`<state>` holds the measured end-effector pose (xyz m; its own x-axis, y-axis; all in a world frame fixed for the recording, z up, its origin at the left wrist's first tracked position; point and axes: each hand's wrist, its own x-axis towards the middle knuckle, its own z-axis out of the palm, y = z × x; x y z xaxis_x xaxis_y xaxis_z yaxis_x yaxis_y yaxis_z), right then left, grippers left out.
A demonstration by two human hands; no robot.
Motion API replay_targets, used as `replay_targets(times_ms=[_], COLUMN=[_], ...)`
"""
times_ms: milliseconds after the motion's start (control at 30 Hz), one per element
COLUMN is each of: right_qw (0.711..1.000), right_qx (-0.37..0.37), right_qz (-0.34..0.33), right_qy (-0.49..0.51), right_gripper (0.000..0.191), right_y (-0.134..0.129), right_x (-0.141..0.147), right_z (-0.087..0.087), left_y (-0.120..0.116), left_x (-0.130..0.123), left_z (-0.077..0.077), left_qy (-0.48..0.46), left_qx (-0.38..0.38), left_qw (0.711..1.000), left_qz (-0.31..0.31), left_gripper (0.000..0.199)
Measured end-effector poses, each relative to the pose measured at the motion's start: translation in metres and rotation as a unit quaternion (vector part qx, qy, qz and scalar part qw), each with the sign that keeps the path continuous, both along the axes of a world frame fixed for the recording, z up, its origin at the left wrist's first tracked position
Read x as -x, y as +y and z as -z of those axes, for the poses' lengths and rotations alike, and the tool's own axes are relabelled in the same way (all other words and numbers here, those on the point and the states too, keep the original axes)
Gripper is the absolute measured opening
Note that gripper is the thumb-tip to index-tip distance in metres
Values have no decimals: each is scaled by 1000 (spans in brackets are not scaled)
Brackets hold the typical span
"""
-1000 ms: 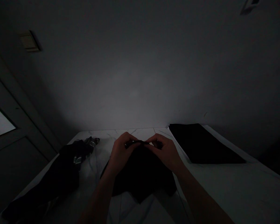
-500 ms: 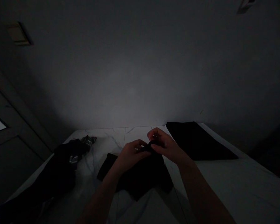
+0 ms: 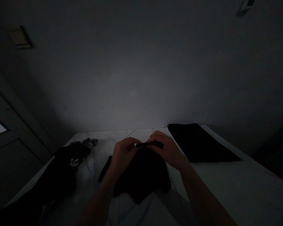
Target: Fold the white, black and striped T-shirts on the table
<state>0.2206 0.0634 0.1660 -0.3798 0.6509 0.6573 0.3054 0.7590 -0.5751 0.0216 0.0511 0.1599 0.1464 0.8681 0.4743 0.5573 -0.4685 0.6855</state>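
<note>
Dark bundle (image 3: 58, 175): lying on the desk's (image 3: 221, 185) left.
Left hand (image 3: 122, 153): pinching black cloth (image 3: 140, 175), fingertips nearly together.
Black cloth: spreading mid-desk below both hands; its gripped edge is now running straighter, apparently being evened.
Right hand (image 3: 168, 151): pinching likewise, now sitting farther from the left.
Writing: I am seeing none.

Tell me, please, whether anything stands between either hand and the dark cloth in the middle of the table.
Nothing visible does: the left hand and right hand both grip the upper edge of the dark cloth. The dark bundle at left and flat black piece at right lie apart from it.
</note>
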Motion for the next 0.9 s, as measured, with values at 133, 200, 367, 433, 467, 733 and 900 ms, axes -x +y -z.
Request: replay_targets(times_ms=[133,200,367,433,467,733,900], right_qw=[999,998,984,974,970,971,965], right_qx=[1,-2,18,30,32,-25,-86], right_qz=[14,31,132,182,203,228,247], right_qy=[31,53,116,129,131,73,17], right_gripper=[9,9,17,22,24,29,19], right_y=[1,2,15,25,32,79,98], right_x=[1,-1,-29,-47,-56,-99,-106], right_z=[1,3,6,-1,-8,-94,-158], left_y=[5,7,14,19,23,58,67], left_x=[8,19,66,88,98,153,159], left_z=[0,0,0,-6,-11,-95,-175], left_qy=[53,85,151,171,175,199,174], left_qx=[-2,10,77,119,138,140,13], left_qw=[998,996,986,978,975,970,981], left_qz=[17,12,-1,16,22,20,-83], left_gripper=[13,17,26,30,32,42,36])
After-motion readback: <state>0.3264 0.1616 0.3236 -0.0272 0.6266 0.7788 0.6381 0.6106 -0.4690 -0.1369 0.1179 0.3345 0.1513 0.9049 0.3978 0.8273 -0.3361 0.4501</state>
